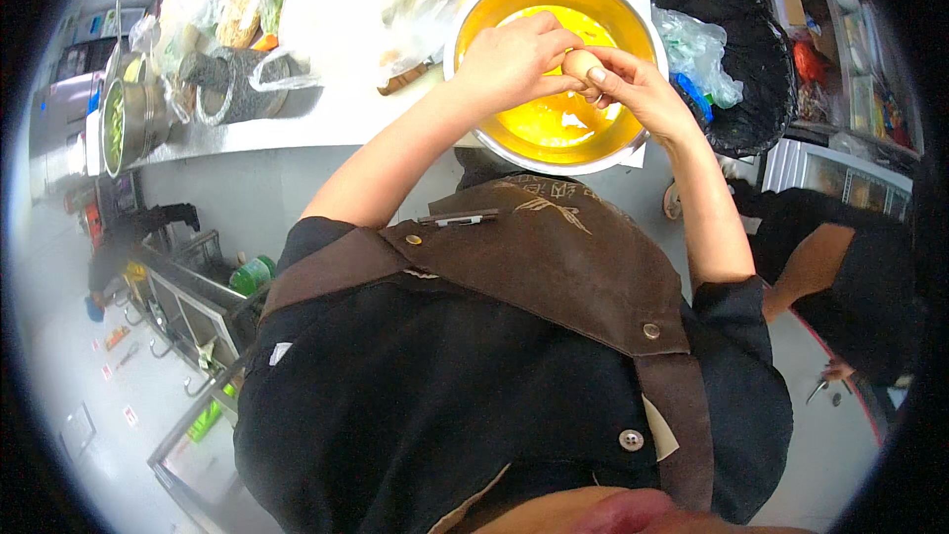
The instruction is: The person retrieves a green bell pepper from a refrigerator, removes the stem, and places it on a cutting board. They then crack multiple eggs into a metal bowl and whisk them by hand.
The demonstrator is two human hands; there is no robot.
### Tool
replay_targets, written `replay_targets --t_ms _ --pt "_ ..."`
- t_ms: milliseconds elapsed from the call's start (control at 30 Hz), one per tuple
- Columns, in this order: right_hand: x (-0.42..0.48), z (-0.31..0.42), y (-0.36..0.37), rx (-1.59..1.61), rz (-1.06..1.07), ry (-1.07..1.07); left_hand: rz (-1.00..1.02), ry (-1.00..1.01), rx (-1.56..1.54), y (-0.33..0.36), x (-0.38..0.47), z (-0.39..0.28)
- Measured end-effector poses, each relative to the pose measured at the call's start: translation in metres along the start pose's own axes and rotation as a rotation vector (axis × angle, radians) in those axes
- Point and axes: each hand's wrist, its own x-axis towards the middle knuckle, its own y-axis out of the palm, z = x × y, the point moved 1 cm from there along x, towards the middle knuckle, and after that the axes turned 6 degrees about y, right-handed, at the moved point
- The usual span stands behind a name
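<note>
Both of my hands are over a large round metal bowl (pixel 463 37) at the front edge of the worktop. Yellow-orange liquid egg (pixel 552 126) lies in the bowl. Between my hands is a brown egg (pixel 582 65), held by the fingertips above the liquid. My left hand (pixel 519 59) reaches in from the left, its fingers against the egg's near side. My right hand (pixel 630 85) pinches the egg from the right with thumb and fingers. Whether the shell is cracked cannot be told, as the fingers cover its underside.
A bin lined with a black bag (pixel 756 74), holding plastic bags, stands right of the bowl. On the worktop (pixel 334 126) are a stone mortar (pixel 256 89), bagged food and a metal pot of chopped greens (pixel 115 122). A co-worker in black (pixel 852 289) is at the right.
</note>
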Motion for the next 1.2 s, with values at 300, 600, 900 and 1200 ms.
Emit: replay_targets --t_ms 300,600,900,1200 --pt "-0.004 0.070 -0.009 -0.902 -0.145 -0.462 -0.164 0.280 0.388 -0.046 0.012 -0.009" --pt "-0.003 0.057 0.000 -0.080 0.020 -0.269 -0.057 0.159 0.249 -0.063 0.029 -0.020" --pt "-0.051 -0.013 -0.125 0.251 -0.504 -0.164 -0.385 -0.245 -0.373 -0.054 -0.028 0.069" --pt "0.102 0.133 0.065 -0.732 -0.373 -0.210 -0.168 -0.831 -0.585 -0.048 -0.105 0.134"
